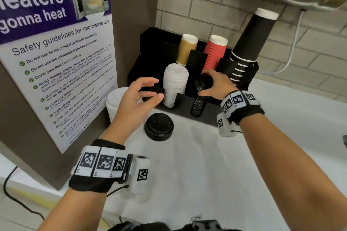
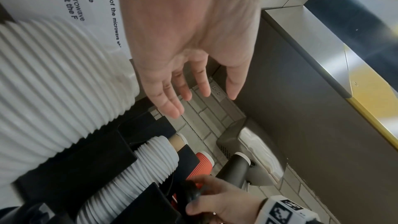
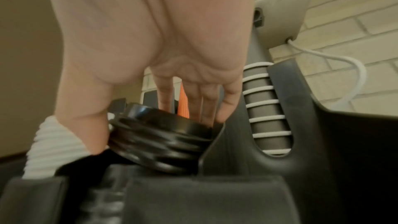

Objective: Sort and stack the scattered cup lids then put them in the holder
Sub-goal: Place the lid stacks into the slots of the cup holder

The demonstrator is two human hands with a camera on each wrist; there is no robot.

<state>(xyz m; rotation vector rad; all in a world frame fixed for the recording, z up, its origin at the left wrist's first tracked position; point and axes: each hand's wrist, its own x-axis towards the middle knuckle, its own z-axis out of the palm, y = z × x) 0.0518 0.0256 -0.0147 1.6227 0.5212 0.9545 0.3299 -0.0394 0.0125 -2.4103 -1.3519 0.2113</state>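
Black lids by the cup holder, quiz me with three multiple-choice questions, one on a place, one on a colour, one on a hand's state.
1. Where is the short stack of black lids that no hand touches?
A. on the white counter in front of the holder
B. on top of the red cups
C. in the left hand

2. What colour is the lid stack in the holder slot left of the black lids?
A. red
B. white
C. brown

3. What is the right hand doing?
A. hanging idle
B. gripping black lids
C. pressing flat on the counter

Answers: 1 A, it sits on the counter. 2 B, the ribbed stack is white. 3 B, fingers curl around the lids over their slot.
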